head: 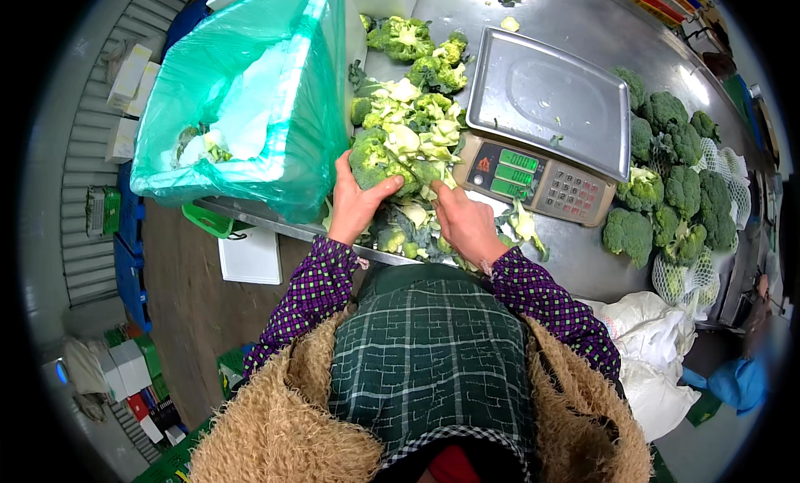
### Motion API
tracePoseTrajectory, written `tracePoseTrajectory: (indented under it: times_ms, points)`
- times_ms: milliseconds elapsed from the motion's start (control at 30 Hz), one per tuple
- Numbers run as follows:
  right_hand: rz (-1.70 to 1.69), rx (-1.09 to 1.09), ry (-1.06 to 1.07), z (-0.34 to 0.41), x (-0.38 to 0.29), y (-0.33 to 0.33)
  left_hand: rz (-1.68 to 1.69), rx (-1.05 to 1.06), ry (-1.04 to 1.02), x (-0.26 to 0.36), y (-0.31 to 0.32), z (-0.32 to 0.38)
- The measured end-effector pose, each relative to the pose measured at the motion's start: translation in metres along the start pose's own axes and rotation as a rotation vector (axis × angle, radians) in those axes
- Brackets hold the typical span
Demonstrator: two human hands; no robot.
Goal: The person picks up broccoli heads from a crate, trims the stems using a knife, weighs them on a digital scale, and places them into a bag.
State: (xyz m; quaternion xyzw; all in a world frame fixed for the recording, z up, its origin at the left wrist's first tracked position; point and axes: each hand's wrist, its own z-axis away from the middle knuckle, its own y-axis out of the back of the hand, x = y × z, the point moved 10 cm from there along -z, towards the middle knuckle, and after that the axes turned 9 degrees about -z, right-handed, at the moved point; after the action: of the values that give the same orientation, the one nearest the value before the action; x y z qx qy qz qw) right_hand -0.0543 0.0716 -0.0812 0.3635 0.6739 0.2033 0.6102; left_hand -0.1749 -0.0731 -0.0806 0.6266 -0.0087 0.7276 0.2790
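My left hand (355,207) grips a broccoli head (370,159) from its left side, thumb pressed on the florets. In my right hand (465,222) is a knife (407,169); its thin blade lies against the right side of that head, and its handle is hidden by my fingers. Pale cut broccoli stems and florets (405,138) are heaped just beyond and beside both hands. More broccoli pieces (400,39) lie farther up the steel table (450,8). Leafy trimmings (390,236) are below my hands at the table's near edge.
A box lined with a green plastic bag (306,120) stands at the left, a few scraps inside. Right of my hands is a digital scale (537,180) with a steel pan (550,95). Several broccoli heads (681,192), some in white netting (687,280), lie farther right, above white sacks (650,352).
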Motion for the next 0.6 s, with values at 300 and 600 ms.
tracePoseTrajectory:
  times_ms: [300,600]
  points:
    - [0.098,-0.064,0.078,-0.02,0.011,-0.006,-0.634,0.158,-0.263,0.021,-0.002,-0.001]
    - [-0.226,-0.354,-0.235,-0.066,0.057,-0.032,-0.35,0.102,-0.283,0.006,0.001,-0.01]
